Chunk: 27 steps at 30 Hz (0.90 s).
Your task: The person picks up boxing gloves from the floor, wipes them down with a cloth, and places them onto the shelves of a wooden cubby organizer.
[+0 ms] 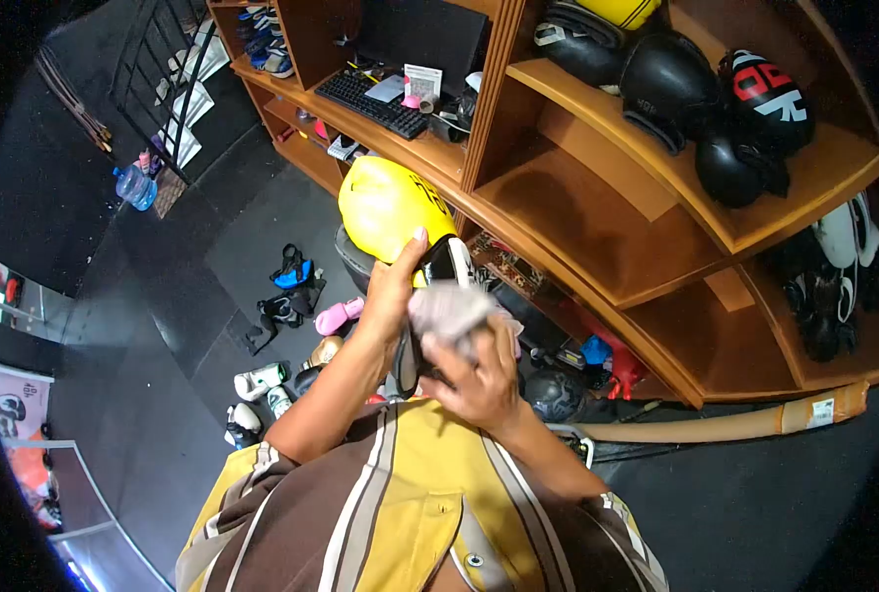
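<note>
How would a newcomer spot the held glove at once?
Find the big wooden shelf unit. In front of it, the person's left hand grips a boxing glove near its cuff. Bright yellow with dark lettering, it differs from the pink glove on the floor and, being held, from the yellow item high on the shelves.

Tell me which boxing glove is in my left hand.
The bright yellow glove with black lettering: your left hand grips it near the cuff. The pink glove lies on the floor, and the black gloves sit on the shelf.
</note>
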Available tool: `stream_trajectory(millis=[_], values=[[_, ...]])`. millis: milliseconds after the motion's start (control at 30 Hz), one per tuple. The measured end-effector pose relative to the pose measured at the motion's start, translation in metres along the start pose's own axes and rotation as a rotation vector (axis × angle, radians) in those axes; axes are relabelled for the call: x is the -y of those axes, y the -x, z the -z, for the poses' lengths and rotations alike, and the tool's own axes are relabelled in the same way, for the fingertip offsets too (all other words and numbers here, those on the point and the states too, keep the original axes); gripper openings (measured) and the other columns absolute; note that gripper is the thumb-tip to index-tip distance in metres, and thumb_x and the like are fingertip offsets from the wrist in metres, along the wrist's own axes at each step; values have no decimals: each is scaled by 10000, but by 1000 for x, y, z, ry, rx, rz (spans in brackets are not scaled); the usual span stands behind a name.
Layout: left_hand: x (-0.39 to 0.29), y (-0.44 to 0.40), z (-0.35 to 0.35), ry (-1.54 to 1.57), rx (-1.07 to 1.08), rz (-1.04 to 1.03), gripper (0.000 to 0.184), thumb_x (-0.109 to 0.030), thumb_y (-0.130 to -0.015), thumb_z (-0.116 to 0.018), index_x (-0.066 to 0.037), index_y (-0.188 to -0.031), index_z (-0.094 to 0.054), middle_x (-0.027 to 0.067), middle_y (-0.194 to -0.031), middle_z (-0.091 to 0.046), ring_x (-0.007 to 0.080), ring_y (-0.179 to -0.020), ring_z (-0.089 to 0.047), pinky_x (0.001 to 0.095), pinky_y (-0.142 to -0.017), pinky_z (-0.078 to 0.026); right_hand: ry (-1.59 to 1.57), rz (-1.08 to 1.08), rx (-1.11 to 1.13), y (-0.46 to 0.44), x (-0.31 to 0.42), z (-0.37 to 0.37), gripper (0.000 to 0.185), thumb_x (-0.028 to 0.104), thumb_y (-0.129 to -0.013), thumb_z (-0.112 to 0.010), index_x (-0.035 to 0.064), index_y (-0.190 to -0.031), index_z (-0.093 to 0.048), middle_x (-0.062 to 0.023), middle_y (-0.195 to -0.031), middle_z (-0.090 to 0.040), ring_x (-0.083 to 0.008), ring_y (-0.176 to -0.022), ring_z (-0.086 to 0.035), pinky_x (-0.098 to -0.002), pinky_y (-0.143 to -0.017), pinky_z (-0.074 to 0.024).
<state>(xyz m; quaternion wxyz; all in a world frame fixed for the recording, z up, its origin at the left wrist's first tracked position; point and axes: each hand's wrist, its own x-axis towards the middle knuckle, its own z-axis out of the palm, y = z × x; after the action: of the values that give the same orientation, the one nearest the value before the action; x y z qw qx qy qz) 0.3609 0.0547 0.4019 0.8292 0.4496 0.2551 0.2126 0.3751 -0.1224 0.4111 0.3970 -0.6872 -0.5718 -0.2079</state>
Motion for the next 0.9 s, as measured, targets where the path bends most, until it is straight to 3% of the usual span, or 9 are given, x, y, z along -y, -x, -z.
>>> stream_trajectory(millis=[67,200,267,333,433,567,700,833,900], values=[[-22,18,-19,-70,-19,-11,429,-338,-922,-660,-27,-1209,-589,47,-1117,-648,147,-1004,-598,301,-891,-464,-49,-168,54,-9,0,3,739,276,-662,-811,177,-1345,-546,-271,-1280,-480,-468,-1058,-530,-522,-886,-464],[-33,31,-18,-112,9,-1,555,-280,-935,-619,-27,-1389,-426,88,-1309,-556,130,-1073,-564,277,-852,-469,-122,-227,5,-3,-1,2,667,88,-654,-754,131,-1295,-576,-303,-1281,-459,-459,-1024,-596,-455,-859,-514],[-28,32,-4,-125,70,-130,654,-272,-938,-598,-65,-1477,-292,103,-1392,-482,144,-1110,-546,277,-889,-449,-230,-220,-71,-8,-6,7,541,39,-732,-695,44,-1261,-580,-246,-1179,-559,-327,-1025,-624,-416,-855,-523],[-23,40,1,21,18,-159,797,-262,-936,-571,-138,-1562,-93,130,-1489,-375,158,-1146,-517,285,-945,-408,-624,-588,-129,-10,-12,12,386,53,-834,-657,-24,-1201,-567,-135,-1107,-643,-244,-1039,-623,-365,-940,-478],[7,34,22,42,-171,-160,761,-276,-960,-559,-126,-1552,-105,118,-1491,-380,157,-1226,-482,312,-956,-405,-1252,-877,-389,-1,-27,10,359,24,-897,-559,-26,-1253,-541,-108,-1214,-614,-205,-1107,-590,-352,-1026,-425],[27,42,35,538,205,299,552,-365,-973,-546,-86,-1427,-404,105,-1344,-560,232,-1205,-560,413,-1040,-441,-1519,-975,-480,-2,-23,2,399,33,-872,-540,1,-1269,-543,-93,-1217,-617,-219,-1120,-594,-368,-1037,-424],[28,41,35,559,157,320,442,-280,-930,-614,-36,-1288,-526,120,-1164,-655,247,-1043,-656,420,-943,-529,-1231,-931,-386,11,-25,-11,307,93,-912,-563,-3,-1200,-608,-67,-1195,-634,-158,-1111,-581,-322,-1013,-416],[22,38,29,378,55,167,348,-177,-874,-664,-16,-1173,-591,102,-1064,-685,219,-931,-688,369,-837,-577,-603,-909,-206,1,-41,6,342,188,-977,-563,33,-672,-552,94,-644,-456,-53,-599,-395,-259,-544,-322],[19,39,25,242,32,106,375,-218,-875,-657,-16,-1183,-586,110,-1063,-690,238,-919,-692,394,-845,-572,-414,-892,-56,-3,-47,19,192,148,-936,-596,-18,-956,-691,-135,-865,-666,-209,-887,-604,-346,-888,-448]])
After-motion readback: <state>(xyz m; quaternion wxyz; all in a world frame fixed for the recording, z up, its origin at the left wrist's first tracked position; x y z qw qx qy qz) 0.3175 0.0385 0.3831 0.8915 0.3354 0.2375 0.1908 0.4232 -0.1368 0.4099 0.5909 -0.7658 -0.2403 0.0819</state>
